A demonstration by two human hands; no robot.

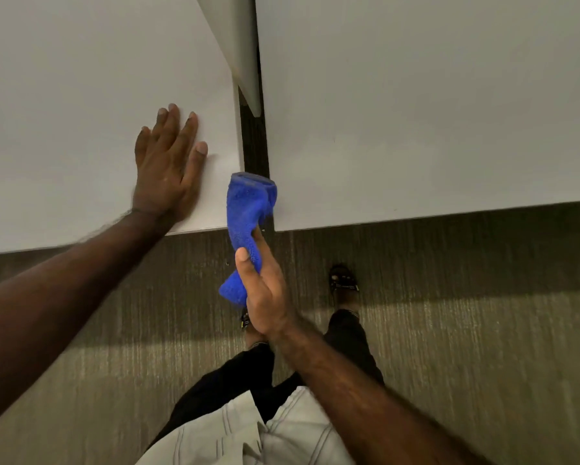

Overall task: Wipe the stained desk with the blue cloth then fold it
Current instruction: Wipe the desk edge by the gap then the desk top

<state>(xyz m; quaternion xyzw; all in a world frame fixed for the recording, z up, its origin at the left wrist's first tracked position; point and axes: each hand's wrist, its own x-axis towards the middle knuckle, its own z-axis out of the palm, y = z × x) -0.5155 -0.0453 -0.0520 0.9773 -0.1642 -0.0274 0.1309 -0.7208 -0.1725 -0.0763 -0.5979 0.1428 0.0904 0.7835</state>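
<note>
Standing view, looking down past a pale striped shirt point(248, 437) and black trousers point(221, 391) to a grey-brown carpeted floor point(466, 330).

Two white, flat desk tops, a dark gap point(255, 142) between them. Left white surface point(80, 95); right white surface point(416, 95). No stain can be made out on either from here.

Left hand point(167, 169): flat, palm down on the left surface near its right front corner, fingers point(189, 129) spread and straight, holding nothing. Reads as a brace.

Right hand point(265, 290): raised in front of the desks, over the floor, closed around the bright blue fuzzy cloth point(248, 209). Thumb presses the cloth against the palm; the other digits are wrapped behind it and mostly hidden.

Cloth: bunched into a loose roll, not flat. Long axis runs near-vertical in the view, from a lower tuft below the thumb to a rounded upper end over the gap. It looks lifted rather than pressed down; contact with either surface cannot be confirmed.

Judgement: the cloth-bearing hand sits between the two tops, both edges near. The upper end of the cloth leads, so a short forward-and-down move would land it on either one. Which desk is the stained one cannot be told.
</note>
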